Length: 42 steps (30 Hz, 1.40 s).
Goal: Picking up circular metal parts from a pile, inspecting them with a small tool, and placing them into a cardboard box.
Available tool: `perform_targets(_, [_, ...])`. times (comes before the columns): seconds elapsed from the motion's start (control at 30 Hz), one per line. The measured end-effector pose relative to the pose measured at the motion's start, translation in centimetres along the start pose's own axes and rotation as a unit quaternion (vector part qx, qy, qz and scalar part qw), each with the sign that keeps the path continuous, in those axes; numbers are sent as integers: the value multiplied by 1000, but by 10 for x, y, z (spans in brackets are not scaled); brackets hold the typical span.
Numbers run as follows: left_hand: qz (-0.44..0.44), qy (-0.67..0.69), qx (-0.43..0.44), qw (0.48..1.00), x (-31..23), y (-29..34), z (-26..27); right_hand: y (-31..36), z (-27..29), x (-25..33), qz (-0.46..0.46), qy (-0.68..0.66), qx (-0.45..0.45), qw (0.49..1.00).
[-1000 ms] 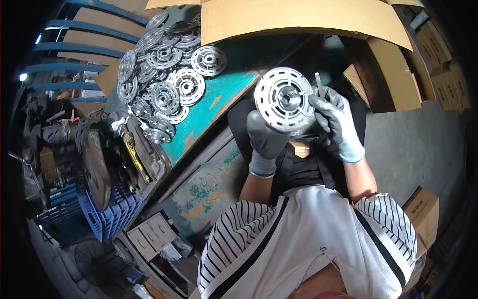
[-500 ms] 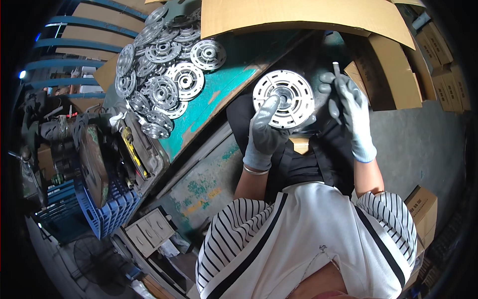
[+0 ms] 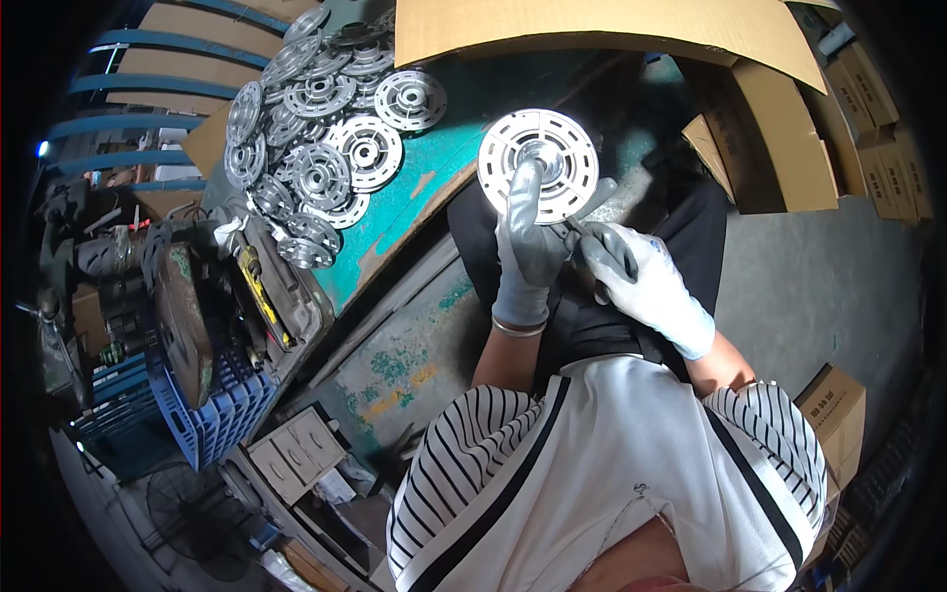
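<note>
My left hand (image 3: 530,242), in a grey-coated white glove, grips a round silver metal disc (image 3: 574,158) with slots round its rim and a hollow hub. Its thumb lies across the face toward the hub, and the other fingers are mostly hidden behind. My right hand (image 3: 643,281), gloved alike, is closed around a slim rod-like tool (image 3: 575,227). The tool's visible end is at the disc's lower edge, beside my left hand; whether it touches the metal I cannot tell. Many similar discs (image 3: 321,178) lie heaped on the green worktable (image 3: 434,163) to the left.
An open cardboard box (image 3: 774,148) stands at the far right, its flap (image 3: 602,25) reaching across the top. More cartons (image 3: 883,158) are stacked beyond it. At left are a blue plastic crate (image 3: 222,419), worn machinery (image 3: 182,316) and a small drawer unit (image 3: 296,454).
My right hand has moved left and nearer to me, bringing the tool from beside the box to the disc's lower edge. The disc has shifted slightly up and left in my left hand.
</note>
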State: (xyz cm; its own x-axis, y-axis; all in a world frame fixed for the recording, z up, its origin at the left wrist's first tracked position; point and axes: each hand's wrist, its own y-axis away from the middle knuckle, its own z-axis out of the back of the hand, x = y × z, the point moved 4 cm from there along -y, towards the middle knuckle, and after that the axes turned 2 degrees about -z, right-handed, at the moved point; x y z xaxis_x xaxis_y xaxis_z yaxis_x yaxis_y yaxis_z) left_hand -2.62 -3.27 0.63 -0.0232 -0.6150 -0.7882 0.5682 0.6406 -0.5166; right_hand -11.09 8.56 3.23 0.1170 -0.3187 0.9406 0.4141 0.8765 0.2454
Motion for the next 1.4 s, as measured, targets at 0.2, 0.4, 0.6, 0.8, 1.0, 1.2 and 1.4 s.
perform_targets(0.2, [-33,-83,13,996,2,-2,-7,-1,-1,-4,63,43,-59,995])
perform_targets(0.4, [287,406,-65,865,9,1,-13,-5,-4,-6,141,124,-92,978])
perform_targets(0.6, [286,355,-25,890,17,8,-13,1,2,-14,89,41,-106,990])
perform_targets(0.8, [75,164,-2,984,16,4,-5,-1,-6,-5,125,113,-97,981])
perform_targets(1.0, [-164,-281,28,945,7,9,-1,-2,6,-10,129,193,-113,966])
perform_targets(1.2, [-98,-192,37,976,19,5,12,-12,-7,-10,123,225,-24,966])
perform_targets(1.4, [34,31,-94,995,41,-4,45,-4,21,-16,51,158,-64,984])
